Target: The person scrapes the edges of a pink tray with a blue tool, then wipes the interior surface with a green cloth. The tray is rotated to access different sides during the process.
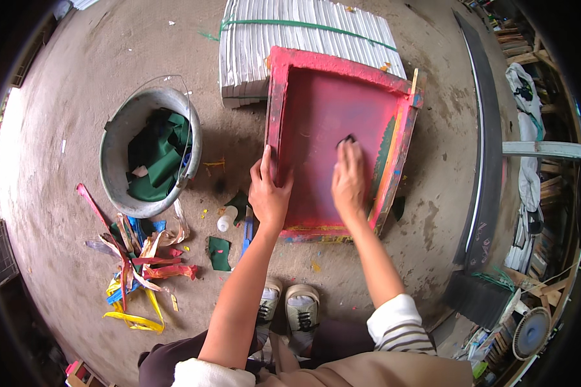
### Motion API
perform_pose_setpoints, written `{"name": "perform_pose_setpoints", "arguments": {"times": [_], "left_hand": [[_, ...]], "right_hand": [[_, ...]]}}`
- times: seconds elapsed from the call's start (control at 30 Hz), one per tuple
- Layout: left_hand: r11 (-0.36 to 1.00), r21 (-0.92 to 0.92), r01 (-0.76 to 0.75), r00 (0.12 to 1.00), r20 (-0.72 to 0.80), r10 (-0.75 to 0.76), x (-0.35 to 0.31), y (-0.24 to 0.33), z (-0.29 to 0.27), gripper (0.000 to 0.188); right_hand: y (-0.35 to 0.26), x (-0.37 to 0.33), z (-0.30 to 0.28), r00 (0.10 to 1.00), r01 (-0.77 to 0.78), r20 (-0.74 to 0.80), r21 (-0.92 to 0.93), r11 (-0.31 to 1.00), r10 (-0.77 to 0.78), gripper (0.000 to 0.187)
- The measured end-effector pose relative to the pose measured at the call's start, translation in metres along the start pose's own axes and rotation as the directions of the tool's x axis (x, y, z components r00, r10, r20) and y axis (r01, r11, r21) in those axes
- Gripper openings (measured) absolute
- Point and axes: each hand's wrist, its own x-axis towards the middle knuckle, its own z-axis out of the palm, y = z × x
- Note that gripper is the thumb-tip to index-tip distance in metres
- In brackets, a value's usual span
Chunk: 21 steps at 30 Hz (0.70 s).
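In front of me a screen-printing frame (274, 97), its wood caked in pink paint, rests tilted with its far end on a strapped stack of white sheets. Its mesh (316, 116) is stained pink and purple. My left hand (270, 197) grips the frame's left rail, thumb on the inner side. Over the mesh, my right hand (348, 177) presses down with its fingers together on a small dark thing (346, 139). That thing is mostly covered by the fingers and blurred, so its kind is unclear. A green strip (382, 155) runs along the mesh's right side.
The strapped sheet stack (245, 58) lies beyond the frame. At left stands a grey bucket (113, 174) holding green material. Nearer are coloured torn strips (152, 271), a small clear bottle (224, 222) and a blue tool (247, 231). A long black panel (472, 193) lies at right.
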Motion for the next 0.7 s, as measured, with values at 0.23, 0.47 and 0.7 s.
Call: {"name": "perform_pose_setpoints", "arguments": {"times": [0.23,0.47,0.7], "left_hand": [[1.0,-0.001,0.017,1.0,0.026,-0.017,-0.001,0.007,-0.001,0.072],[0.999,-0.021,0.036,0.991,0.131,-0.033,-0.006,0.005,-0.007,0.07],[0.962,0.248,-0.117,0.938,0.345,0.025,-0.001,0.01,-0.036,0.078]], "right_hand": [[0.016,-0.01,-0.005,0.915,0.382,0.208,-0.175,0.908,-0.345,0.046],[-0.021,-0.071,0.011,0.914,0.337,0.245,-0.02,0.941,-0.322,0.039],[0.017,-0.06,-0.067,0.996,-0.086,0.054,0.254,0.963,0.075,0.022]]}}
